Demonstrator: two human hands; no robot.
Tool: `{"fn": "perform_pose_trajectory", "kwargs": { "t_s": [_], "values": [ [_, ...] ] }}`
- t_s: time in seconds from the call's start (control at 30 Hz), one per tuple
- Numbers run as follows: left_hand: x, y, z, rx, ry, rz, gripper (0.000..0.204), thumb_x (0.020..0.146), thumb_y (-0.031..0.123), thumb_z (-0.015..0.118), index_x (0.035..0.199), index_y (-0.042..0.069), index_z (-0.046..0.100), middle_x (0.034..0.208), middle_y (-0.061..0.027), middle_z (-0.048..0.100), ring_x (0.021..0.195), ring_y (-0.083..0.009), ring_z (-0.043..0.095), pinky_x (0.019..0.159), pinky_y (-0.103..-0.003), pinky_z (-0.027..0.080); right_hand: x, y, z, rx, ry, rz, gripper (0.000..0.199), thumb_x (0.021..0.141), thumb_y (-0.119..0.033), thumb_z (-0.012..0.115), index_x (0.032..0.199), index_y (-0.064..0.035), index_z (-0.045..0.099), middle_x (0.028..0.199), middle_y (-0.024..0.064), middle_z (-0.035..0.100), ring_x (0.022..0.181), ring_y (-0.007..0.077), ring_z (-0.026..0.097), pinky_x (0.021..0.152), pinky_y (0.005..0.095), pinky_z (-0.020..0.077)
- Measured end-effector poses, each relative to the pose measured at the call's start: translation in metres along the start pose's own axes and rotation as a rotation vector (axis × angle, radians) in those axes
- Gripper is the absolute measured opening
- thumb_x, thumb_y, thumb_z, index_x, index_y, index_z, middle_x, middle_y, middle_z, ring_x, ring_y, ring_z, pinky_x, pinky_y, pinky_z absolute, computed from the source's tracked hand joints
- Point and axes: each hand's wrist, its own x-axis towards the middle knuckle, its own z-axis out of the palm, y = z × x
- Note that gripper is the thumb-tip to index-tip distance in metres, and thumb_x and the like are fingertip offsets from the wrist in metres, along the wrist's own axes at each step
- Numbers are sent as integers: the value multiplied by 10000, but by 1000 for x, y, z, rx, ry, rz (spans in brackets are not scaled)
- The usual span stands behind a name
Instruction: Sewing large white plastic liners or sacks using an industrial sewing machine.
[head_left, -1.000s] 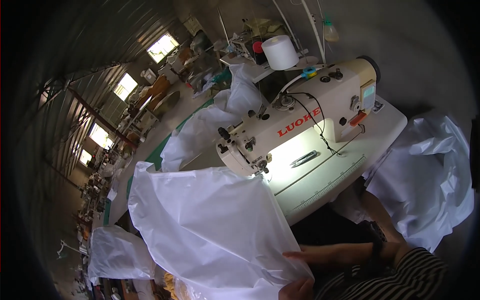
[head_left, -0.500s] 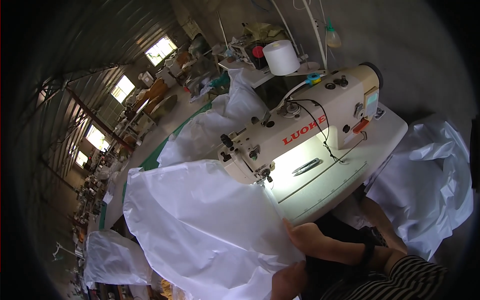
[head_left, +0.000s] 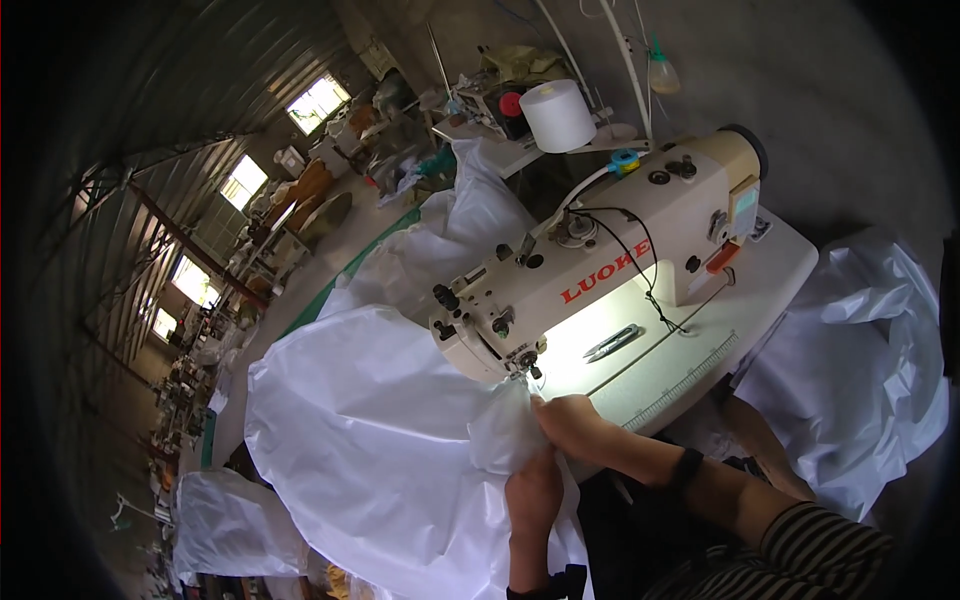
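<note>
A large, shiny white sheet spreads over the left side of the sewing machine and hangs down toward me. Its right edge is bunched just below the needle area, under the machine's lit head. My left hand grips this bunched part from below, fingers partly hidden by the material. Just right of it, my right hand pinches the sheet's edge close to the presser foot; its fingertips are partly hidden. On the machine bed, thread snips lie beneath the arm, beyond my right hand.
A white thread cone stands behind the machine. More white sheeting hangs in folds at the right, and another white bundle sits low at the left. Worktables and machines line the long room at the back left.
Both hands have moved up and to the left, toward the needle. The sheet's edge, flatter before, is now gathered up between them.
</note>
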Motion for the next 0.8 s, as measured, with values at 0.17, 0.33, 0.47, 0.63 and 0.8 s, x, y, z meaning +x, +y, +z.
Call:
{"fn": "perform_pose_trajectory", "kwargs": {
  "t_s": [0.17, 0.33, 0.47, 0.63, 0.8],
  "values": [
    [-20, 1, 0, 77, -20, -113, 267, 878, 98, 564, 1119, 18, 649, 931, -180, 690, 809, -365, 670, 715, -446, 533, -41, 16, -25, 764, 19, -76, 327, 1019, -138, 455, 1319, -32, 534, 1013, 136, 703, 924, 228, 691, 739, 332, 572],
    [-47, 5, 5, -135, 186, -124, 279, 867, 70, 582, 1129, -24, 609, 939, -232, 655, 829, -418, 643, 721, -464, 524, -106, 23, -44, 1321, 7, -118, 423, 1004, -116, 521, 1414, -41, 447, 1204, 106, 637, 1001, 147, 652, 841, 278, 567],
    [-58, -4, 14, -177, 255, -125, 298, 873, 64, 578, 1149, -47, 589, 1007, -260, 635, 898, -437, 627, 764, -470, 516, -128, 9, -48, 1365, 8, -178, 458, 973, -100, 582, 1407, -35, 452, 1209, 118, 624, 1051, 149, 633, 907, 302, 548],
    [-62, 6, 17, -189, 234, -265, 332, 865, 49, 567, 1180, -57, 577, 1071, -271, 632, 951, -441, 625, 802, -464, 516, -138, -2, -58, 1138, 94, -265, 444, 950, -78, 621, 1373, -36, 494, 1197, 102, 626, 1030, 134, 635, 912, 294, 535],
    [-65, 1, 26, -134, 272, -224, 343, 878, 40, 542, 1204, -65, 558, 1097, -272, 625, 965, -443, 621, 816, -460, 514, -140, -5, -55, 1074, 130, -299, 429, 949, -61, 614, 1362, -32, 503, 1216, 100, 626, 1006, 125, 643, 902, 281, 532]
  ]
}}
